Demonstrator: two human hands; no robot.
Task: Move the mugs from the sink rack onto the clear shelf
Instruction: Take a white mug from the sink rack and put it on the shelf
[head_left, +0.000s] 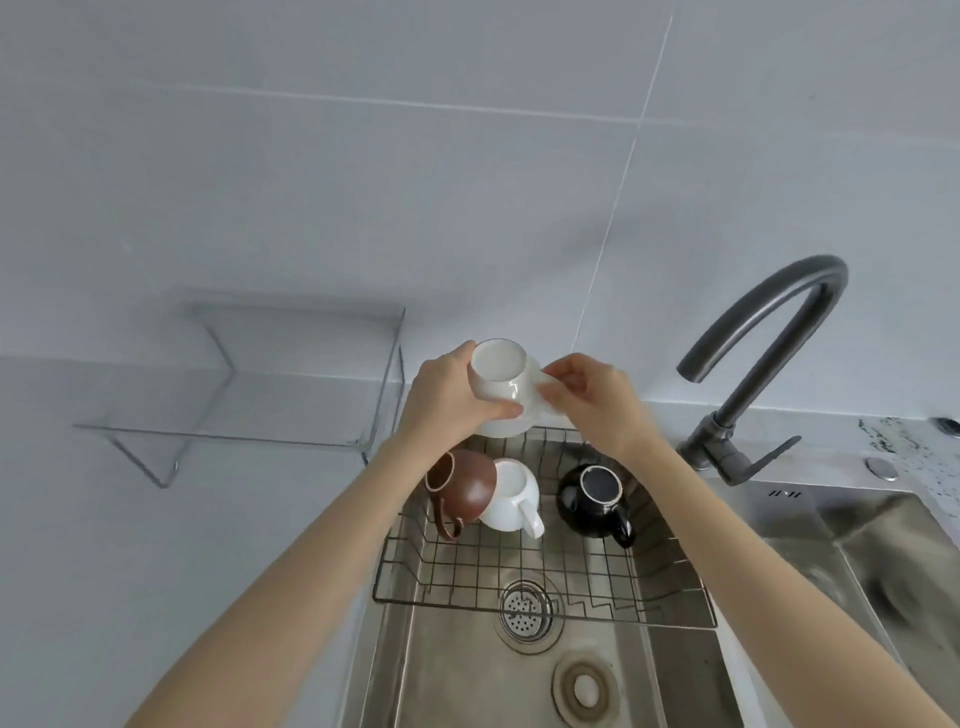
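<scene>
Above the sink rack (545, 577), my left hand (447, 400) grips an upturned white mug (501, 384); my right hand (587, 397) pinches its handle.

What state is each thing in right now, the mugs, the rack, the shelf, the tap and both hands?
Held white mug: upside down, lifted above the rack.
Brown mug: on its side in the rack.
Small white mug: upside down, touching the brown mug.
Black mug: upside down.
Sink rack: holds three mugs.
Clear shelf: empty.
Tap: no water seen.
Left hand: gripping the held mug.
Right hand: gripping it.
</scene>
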